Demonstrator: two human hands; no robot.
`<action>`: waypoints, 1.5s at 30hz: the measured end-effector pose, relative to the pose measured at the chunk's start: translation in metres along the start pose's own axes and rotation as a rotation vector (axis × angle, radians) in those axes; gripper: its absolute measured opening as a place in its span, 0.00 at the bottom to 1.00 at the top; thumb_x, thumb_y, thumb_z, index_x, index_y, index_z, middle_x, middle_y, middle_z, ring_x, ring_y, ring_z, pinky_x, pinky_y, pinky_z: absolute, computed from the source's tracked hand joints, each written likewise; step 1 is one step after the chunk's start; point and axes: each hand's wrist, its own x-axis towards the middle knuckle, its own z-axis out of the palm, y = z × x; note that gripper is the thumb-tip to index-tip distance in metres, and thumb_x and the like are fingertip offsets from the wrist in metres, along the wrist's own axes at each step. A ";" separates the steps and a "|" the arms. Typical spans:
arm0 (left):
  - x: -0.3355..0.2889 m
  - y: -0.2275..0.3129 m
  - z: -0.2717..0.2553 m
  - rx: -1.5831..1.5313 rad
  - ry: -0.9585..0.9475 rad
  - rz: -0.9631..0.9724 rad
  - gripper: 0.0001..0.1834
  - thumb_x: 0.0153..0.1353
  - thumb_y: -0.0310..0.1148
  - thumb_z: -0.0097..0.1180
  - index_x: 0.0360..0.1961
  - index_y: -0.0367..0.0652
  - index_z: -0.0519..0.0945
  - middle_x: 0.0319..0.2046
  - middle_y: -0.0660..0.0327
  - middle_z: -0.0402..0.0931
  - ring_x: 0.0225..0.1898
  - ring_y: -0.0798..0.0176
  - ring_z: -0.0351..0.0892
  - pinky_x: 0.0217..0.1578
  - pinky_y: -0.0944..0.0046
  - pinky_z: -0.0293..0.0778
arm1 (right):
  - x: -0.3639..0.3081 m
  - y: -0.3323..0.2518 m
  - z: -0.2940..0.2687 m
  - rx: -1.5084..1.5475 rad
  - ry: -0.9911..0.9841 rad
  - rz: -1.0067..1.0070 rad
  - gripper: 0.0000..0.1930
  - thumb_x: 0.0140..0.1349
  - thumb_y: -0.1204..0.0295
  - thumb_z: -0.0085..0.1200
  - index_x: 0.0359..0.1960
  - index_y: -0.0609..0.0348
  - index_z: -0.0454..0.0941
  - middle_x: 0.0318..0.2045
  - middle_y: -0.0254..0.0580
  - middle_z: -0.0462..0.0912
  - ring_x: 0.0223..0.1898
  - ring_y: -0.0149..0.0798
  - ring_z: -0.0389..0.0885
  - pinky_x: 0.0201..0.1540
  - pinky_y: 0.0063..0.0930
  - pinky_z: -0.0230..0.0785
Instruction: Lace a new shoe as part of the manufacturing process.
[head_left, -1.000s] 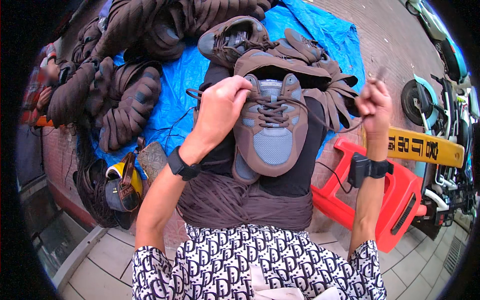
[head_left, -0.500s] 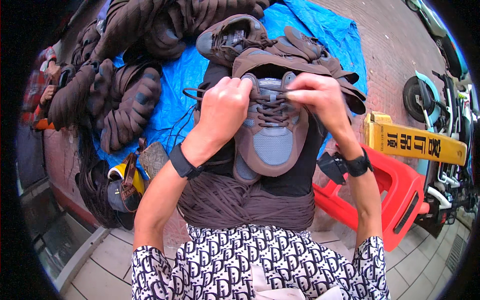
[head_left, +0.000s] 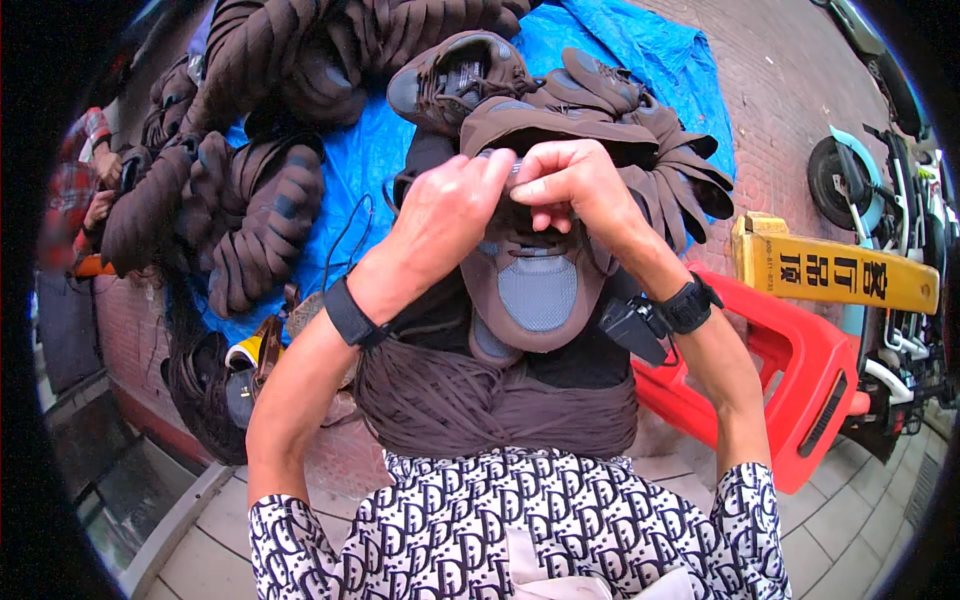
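Note:
A brown shoe upper (head_left: 545, 295) with a grey-blue mesh toe lies on my lap, toe toward me. Over its tongue, my left hand (head_left: 440, 210) and my right hand (head_left: 578, 190) meet with their fingertips pinched together. Both are closed on the shoelace; the lace between the fingers is mostly hidden, as are the eyelets. Beneath this upper, part of a second shoe upper (head_left: 490, 343) shows. A thick bundle of brown laces (head_left: 495, 405) lies across my lap, nearer to me.
Just beyond my hands sit more shoe uppers (head_left: 460, 80), heaped on a blue tarp (head_left: 660, 50). Stacked uppers (head_left: 265, 235) lie at left, where another person's hands (head_left: 102, 185) work. A red plastic stool (head_left: 800, 390) and a yellow sign (head_left: 840, 265) stand at right, before parked bikes.
My right hand has moved left from the shoe's right eyelet edge to meet my left hand over the tongue. The lace loop beside my left hand no longer shows.

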 end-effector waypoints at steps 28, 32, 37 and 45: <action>0.053 -0.018 -0.010 0.325 -0.491 0.514 0.06 0.49 0.30 0.55 0.22 0.39 0.79 0.22 0.54 0.78 0.26 0.54 0.79 0.29 0.58 0.75 | -0.017 0.041 -0.028 -0.489 0.260 -0.512 0.04 0.43 0.78 0.53 0.23 0.59 0.78 0.20 0.39 0.79 0.22 0.32 0.77 0.26 0.29 0.68; 0.051 -0.017 -0.014 -0.077 -0.518 0.011 0.08 0.50 0.31 0.53 0.24 0.36 0.77 0.20 0.53 0.77 0.25 0.54 0.79 0.29 0.57 0.73 | -0.018 0.040 -0.038 -0.062 0.188 -0.201 0.11 0.44 0.77 0.56 0.33 0.63 0.81 0.22 0.38 0.81 0.22 0.23 0.75 0.27 0.23 0.69; 0.045 -0.010 -0.012 -0.473 -0.504 -0.517 0.10 0.51 0.31 0.51 0.32 0.38 0.79 0.21 0.51 0.77 0.27 0.52 0.79 0.30 0.58 0.73 | -0.015 0.047 -0.037 -0.285 0.243 -0.415 0.10 0.43 0.73 0.59 0.28 0.63 0.81 0.22 0.40 0.81 0.23 0.30 0.79 0.29 0.23 0.71; 0.051 -0.007 -0.003 -0.478 -0.516 -0.516 0.11 0.49 0.29 0.49 0.31 0.35 0.80 0.20 0.51 0.77 0.25 0.56 0.80 0.29 0.59 0.73 | -0.013 0.043 -0.033 -0.813 0.438 -0.605 0.06 0.44 0.65 0.56 0.20 0.52 0.79 0.20 0.39 0.80 0.25 0.42 0.80 0.27 0.35 0.71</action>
